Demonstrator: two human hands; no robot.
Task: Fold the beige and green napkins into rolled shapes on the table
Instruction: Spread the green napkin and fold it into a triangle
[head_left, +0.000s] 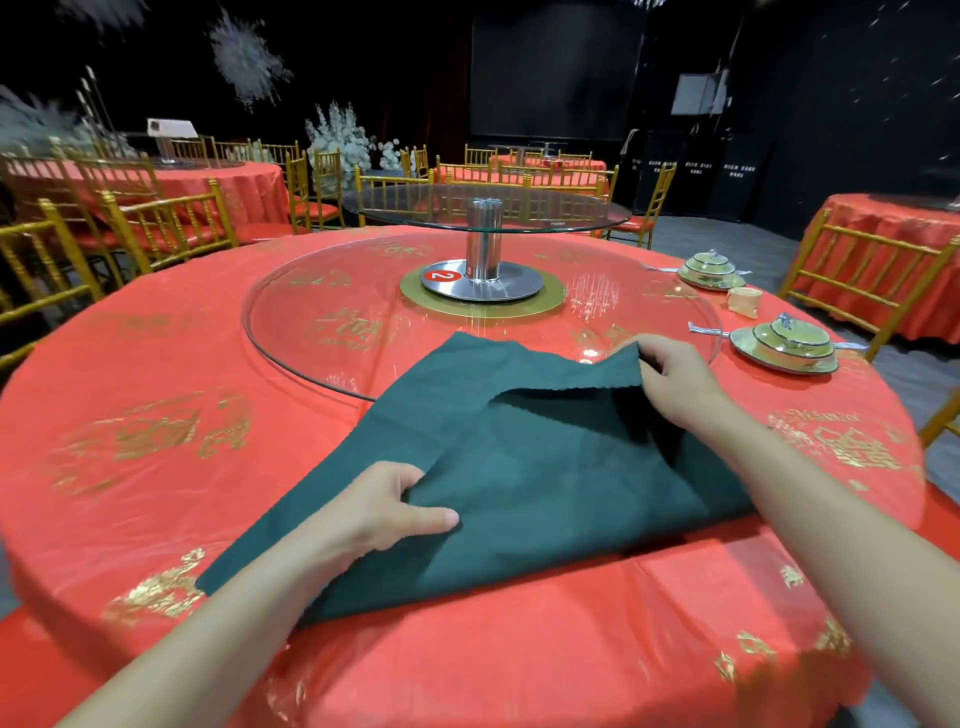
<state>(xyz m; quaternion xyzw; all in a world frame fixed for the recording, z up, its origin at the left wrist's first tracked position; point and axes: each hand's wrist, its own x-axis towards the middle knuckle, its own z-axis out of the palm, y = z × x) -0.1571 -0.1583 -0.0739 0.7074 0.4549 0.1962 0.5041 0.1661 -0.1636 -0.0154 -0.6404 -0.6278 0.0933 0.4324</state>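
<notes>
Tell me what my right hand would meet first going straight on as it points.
Probably the lower glass turntable: the right hand, pinching a raised corner of the green napkin, points away and leftward over its near rim. The steel pedestal stands farther on. Depth is unclear.

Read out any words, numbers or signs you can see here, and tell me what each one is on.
"2": white numeral on the red round sticker, on the metal base of the glass turntable stand.
Gold characters printed on the red tablecloth: ornate, not readable here.
White lettering on the black cases at the back: too small to read.
Card on the far left table: blurred, unreadable.
</notes>
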